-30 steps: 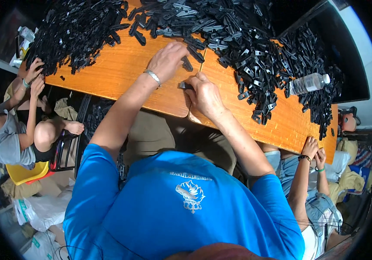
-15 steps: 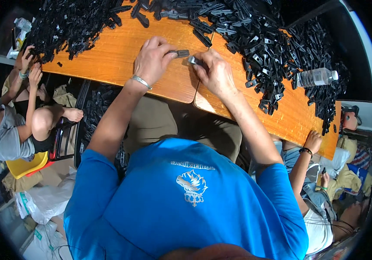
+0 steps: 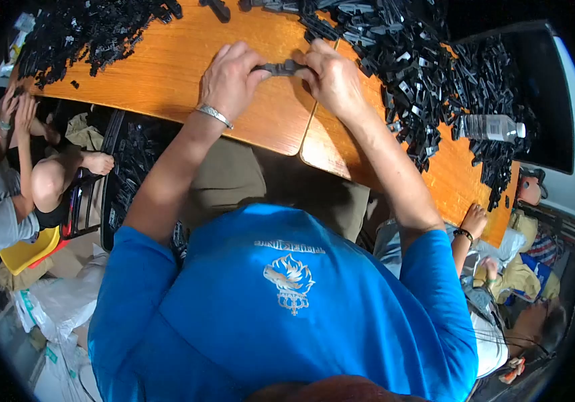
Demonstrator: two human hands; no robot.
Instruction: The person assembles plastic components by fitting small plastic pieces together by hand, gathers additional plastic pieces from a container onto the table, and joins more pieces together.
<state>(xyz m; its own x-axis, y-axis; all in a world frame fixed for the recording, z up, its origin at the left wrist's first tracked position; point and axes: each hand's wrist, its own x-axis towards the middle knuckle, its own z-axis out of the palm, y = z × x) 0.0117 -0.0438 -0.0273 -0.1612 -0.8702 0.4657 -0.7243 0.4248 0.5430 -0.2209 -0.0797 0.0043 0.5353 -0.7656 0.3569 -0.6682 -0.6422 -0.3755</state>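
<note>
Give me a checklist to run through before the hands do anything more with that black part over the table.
1. Left hand grips one end of the small black plastic part: ok.
2. Right hand grips the other end: ok.
3. Part held above bare wood of the wooden table, apart from the pile of black parts: ok.
4. Part made of two pieces fully seated together: cannot tell, the fingers cover its ends.
5. Water bottle lies on its side among the parts, away from both hands: ok.
6. Neighbour's hand at the table edge, apart from the work: ok.
</note>
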